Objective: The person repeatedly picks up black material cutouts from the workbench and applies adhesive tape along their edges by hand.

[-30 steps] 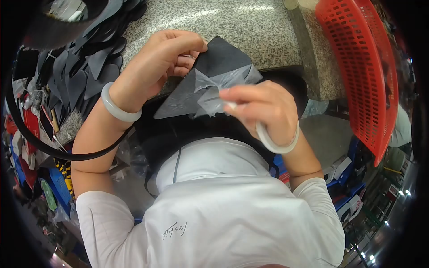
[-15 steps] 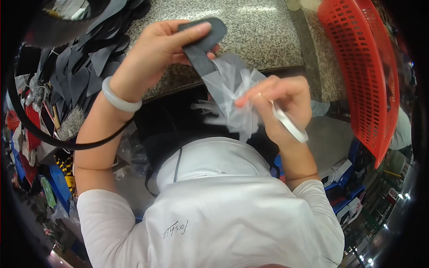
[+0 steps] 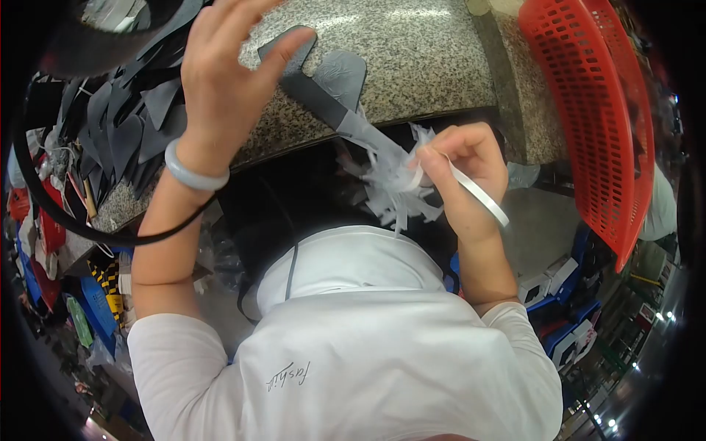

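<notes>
My left hand (image 3: 220, 88) is raised over the counter's edge, fingers spread and holding nothing, its thumb overlapping the view of a dark grey flat piece (image 3: 316, 97). A lighter grey rounded piece (image 3: 343, 73) lies beside that one on the granite. My right hand (image 3: 471, 165) is closed in a pinch on a bunch of clear plastic strips (image 3: 397, 180), which hangs over the front edge and reaches up to the dark piece. A thin white band (image 3: 482, 197) runs along my right hand; what it is, I cannot tell. A pale bangle (image 3: 193, 176) circles my left wrist.
Many dark grey cut pieces (image 3: 121, 121) are heaped at the left of the granite counter (image 3: 426, 66). A red perforated basket (image 3: 588, 110) stands at the right. A black cable or hoop (image 3: 70, 224) curves across the left side, near my forearm.
My left hand has let go of the dark grey piece and moved up and left, opening. The grey pieces now rest on the counter's edge. My right hand stays at the plastic strips.
</notes>
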`<state>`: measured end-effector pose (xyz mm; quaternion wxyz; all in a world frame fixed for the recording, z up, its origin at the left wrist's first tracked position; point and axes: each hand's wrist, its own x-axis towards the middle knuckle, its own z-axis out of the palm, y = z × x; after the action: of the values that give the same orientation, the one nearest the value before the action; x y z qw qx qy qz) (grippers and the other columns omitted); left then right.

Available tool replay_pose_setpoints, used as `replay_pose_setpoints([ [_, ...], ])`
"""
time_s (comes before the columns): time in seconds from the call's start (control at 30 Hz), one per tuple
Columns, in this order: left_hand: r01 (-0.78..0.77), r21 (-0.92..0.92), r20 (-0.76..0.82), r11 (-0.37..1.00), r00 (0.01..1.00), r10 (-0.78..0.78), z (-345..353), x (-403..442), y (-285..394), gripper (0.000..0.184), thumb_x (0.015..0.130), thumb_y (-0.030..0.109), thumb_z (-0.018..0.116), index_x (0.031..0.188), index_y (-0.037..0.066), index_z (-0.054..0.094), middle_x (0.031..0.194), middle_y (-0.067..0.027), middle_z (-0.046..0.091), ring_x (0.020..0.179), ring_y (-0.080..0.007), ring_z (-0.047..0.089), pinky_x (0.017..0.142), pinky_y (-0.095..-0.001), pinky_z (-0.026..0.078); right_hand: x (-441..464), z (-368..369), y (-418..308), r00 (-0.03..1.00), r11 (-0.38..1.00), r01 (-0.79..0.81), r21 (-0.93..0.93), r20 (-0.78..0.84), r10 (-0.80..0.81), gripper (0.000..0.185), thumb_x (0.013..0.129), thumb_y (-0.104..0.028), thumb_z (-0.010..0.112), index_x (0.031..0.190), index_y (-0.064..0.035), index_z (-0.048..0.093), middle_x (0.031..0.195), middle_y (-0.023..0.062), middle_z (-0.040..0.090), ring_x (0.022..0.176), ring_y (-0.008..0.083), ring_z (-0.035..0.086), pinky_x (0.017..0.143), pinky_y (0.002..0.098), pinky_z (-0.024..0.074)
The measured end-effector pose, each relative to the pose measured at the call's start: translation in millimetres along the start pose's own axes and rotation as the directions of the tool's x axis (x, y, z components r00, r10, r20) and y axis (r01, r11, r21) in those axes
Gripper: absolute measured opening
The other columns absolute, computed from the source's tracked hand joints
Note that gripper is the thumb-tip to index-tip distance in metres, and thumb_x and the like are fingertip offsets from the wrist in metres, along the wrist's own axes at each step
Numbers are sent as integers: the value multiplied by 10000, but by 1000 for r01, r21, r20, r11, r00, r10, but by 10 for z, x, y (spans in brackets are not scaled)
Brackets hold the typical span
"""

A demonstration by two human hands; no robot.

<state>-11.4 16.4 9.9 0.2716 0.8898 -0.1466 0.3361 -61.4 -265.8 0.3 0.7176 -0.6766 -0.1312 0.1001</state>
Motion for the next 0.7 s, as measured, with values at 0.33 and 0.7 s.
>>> replay_pose_setpoints([
  [0.33,-45,-287,349,957,925,148,-125,-485,159,172,791,144,832,781,36,699,938,-56,681,811,-240,626,686,-325,514,377,-373,17,911,919,88,383,-405,82,194,1011,-113,613,1177,-18,581,996,97,661,893,173,641,849,329,537],
  [0.7,344,-494,382,799,911,-157,-432,-543,-66,211,911,144,778,805,-33,733,790,-53,722,649,-77,639,570,-192,484,248,92,-35,845,555,535,-637,397,-359,311,687,-53,912,774,-45,614,1202,165,638,851,178,601,677,277,514],
])
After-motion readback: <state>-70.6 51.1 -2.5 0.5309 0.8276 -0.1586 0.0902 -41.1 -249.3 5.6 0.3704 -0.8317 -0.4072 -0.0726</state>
